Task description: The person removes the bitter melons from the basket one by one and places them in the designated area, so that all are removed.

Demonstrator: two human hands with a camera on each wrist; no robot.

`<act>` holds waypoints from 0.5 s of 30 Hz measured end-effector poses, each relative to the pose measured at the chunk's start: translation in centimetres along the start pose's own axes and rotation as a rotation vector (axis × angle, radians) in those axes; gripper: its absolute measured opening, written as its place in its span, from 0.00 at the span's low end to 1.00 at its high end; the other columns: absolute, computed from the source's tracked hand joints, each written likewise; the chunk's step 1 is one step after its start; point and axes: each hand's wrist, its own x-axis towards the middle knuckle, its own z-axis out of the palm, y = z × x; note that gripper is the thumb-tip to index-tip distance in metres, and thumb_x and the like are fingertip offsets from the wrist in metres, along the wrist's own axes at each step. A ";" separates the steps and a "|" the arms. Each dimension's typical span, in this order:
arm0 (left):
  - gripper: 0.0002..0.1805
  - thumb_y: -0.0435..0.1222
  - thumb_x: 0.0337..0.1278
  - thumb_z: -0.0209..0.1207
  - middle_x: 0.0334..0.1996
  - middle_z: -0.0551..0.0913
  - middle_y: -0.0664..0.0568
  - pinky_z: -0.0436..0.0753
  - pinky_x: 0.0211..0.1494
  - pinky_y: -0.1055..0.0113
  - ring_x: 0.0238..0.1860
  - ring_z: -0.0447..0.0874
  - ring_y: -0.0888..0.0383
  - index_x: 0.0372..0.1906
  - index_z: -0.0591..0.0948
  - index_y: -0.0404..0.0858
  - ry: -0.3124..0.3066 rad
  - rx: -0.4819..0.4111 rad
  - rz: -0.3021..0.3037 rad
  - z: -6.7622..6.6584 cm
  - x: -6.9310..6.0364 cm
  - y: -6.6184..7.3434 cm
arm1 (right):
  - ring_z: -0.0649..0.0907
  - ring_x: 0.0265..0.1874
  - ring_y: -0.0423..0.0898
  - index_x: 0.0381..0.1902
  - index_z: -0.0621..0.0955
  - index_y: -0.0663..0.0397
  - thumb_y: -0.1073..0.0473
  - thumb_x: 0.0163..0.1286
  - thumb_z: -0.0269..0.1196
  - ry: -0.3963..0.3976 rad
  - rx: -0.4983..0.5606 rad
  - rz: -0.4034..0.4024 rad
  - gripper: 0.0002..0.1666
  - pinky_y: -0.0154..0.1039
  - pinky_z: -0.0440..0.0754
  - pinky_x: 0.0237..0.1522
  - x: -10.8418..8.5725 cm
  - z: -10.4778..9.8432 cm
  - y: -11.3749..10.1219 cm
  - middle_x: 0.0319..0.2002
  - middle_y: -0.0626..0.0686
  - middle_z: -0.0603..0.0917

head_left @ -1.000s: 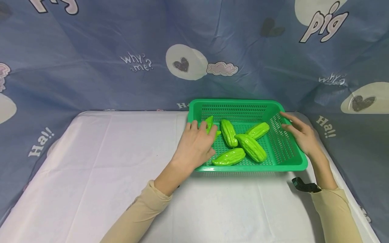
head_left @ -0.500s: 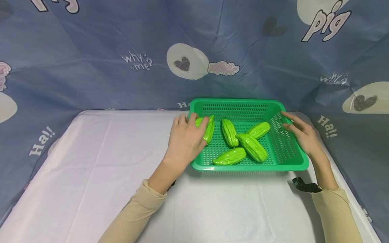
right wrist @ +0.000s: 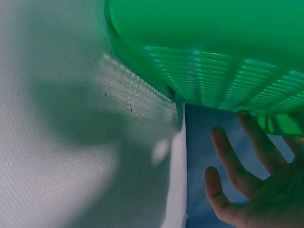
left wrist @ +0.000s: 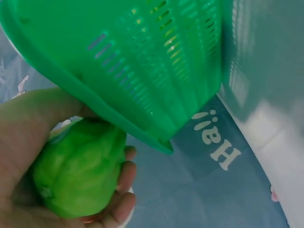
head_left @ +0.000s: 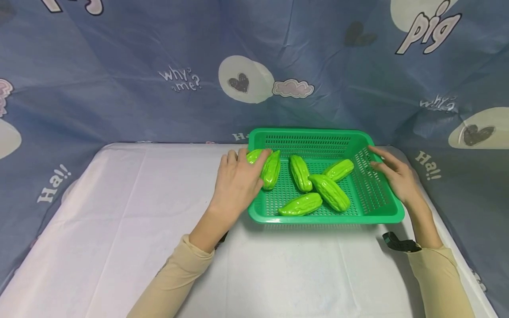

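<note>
My left hand (head_left: 236, 183) grips a glossy green bitter melon (left wrist: 78, 168) at the left rim of the green basket (head_left: 318, 219). Most of that melon is hidden by the hand in the head view; in the left wrist view the fingers wrap its side, just outside the basket wall. Another bitter melon (head_left: 271, 171) lies inside, right beside my left thumb. Several more sit farther in, among them a bitter melon (head_left: 300, 173) near the middle and a bitter melon (head_left: 301, 204) by the front wall. On the right rim rests my right hand (head_left: 399, 179), its fingers spread and fairly straight.
A white cloth (head_left: 159, 198) covers the table under the basket. Behind and at both sides hangs a blue printed curtain (head_left: 159, 106), close to the basket's back wall. A black strap-like device (head_left: 399, 244) is on the right wrist.
My left hand has moved left from inside the basket to its left rim, taking a bitter melon along. Another melon there is now uncovered. The right hand stays put.
</note>
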 end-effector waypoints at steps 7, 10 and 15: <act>0.26 0.49 0.74 0.65 0.55 0.87 0.35 0.78 0.39 0.54 0.33 0.75 0.44 0.72 0.77 0.57 0.011 -0.017 -0.006 0.2 -0.1 -0.5 | 0.63 0.81 0.73 0.84 0.66 0.28 0.42 0.88 0.51 0.000 -0.007 -0.003 0.31 0.79 0.60 0.77 0.0 0.0 0.0 0.75 0.65 0.76; 0.23 0.48 0.78 0.59 0.58 0.86 0.35 0.79 0.40 0.53 0.34 0.75 0.44 0.73 0.77 0.58 -0.005 -0.040 -0.016 0.3 -0.2 -0.6 | 0.67 0.80 0.69 0.84 0.66 0.27 0.42 0.87 0.51 0.005 -0.017 -0.002 0.31 0.78 0.62 0.77 -0.1 0.0 0.1 0.68 0.49 0.83; 0.25 0.45 0.77 0.54 0.61 0.84 0.35 0.79 0.45 0.52 0.39 0.77 0.42 0.75 0.76 0.59 -0.031 -0.069 -0.036 0.1 -0.2 -0.9 | 0.65 0.81 0.70 0.84 0.66 0.28 0.42 0.87 0.52 0.005 -0.007 -0.005 0.31 0.78 0.60 0.78 0.0 0.0 0.2 0.64 0.40 0.82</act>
